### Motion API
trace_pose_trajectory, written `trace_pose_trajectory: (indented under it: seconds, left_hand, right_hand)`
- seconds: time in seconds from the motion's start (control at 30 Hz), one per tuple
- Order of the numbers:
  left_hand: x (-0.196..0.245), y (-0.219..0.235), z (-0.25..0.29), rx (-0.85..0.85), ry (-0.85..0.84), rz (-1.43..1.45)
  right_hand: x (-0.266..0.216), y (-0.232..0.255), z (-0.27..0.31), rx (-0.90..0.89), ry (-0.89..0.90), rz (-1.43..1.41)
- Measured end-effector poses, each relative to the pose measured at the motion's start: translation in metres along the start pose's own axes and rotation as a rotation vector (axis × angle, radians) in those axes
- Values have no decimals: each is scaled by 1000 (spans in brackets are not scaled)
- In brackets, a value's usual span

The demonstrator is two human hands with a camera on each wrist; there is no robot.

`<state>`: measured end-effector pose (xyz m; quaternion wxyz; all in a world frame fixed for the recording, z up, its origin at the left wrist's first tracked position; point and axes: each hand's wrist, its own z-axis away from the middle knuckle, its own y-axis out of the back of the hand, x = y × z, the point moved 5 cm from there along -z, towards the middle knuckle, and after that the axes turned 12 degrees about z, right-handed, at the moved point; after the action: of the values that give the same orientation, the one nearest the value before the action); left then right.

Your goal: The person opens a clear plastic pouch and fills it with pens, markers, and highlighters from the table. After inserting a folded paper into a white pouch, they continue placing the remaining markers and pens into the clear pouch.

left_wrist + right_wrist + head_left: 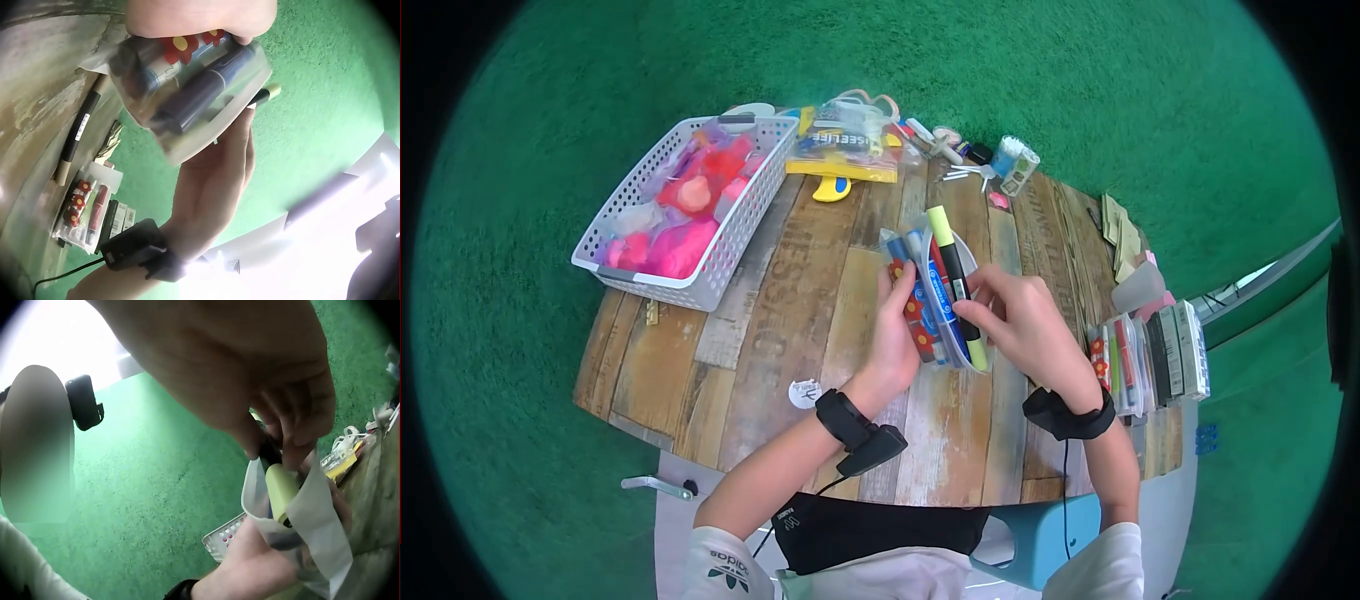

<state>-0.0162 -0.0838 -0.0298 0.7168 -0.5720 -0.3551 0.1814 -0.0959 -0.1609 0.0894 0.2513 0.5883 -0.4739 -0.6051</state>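
Observation:
My left hand (892,340) grips a translucent pen pouch (921,318) with red flowers on it, held over the middle of the table. Blue, red and dark markers fill the pouch. Between the thumb and fingers of my right hand (1032,322) is a black marker (953,262) with yellow-green ends, lying along the pouch opening. From the right wrist view, one pale yellow-green end of this marker (282,492) sits inside the pouch mouth. A second black marker (79,128) with yellowish ends lies on the table in the left wrist view.
A white basket (743,225) of pink and red packets stands at the left. Toward the back are a yellow-edged bag (840,150), a blue-and-yellow item (832,189) and a cotton swab tub (1007,157). Another flowered pouch (1100,362) and several boxes (1172,350) stand at the right edge.

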Motion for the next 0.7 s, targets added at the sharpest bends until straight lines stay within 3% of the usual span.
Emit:
trace_pose_trajectory:
  seconds: [0.07, 0.33, 0.43, 0.7]
  left_hand:
    - [0, -1, 2, -6, -9, 8]
    - [3, -8, 6, -19, -44, -3]
    - [7, -12, 7, -29, -98, -14]
    - [3, -17, 11, -62, -105, -23]
  right_hand:
    - [-2, -1, 0, 54, 112, 85]
    - [-5, 5, 3, 31, 44, 157]
    - [1, 4, 4, 16, 40, 71]
    - [5, 10, 2, 202, 11, -70]
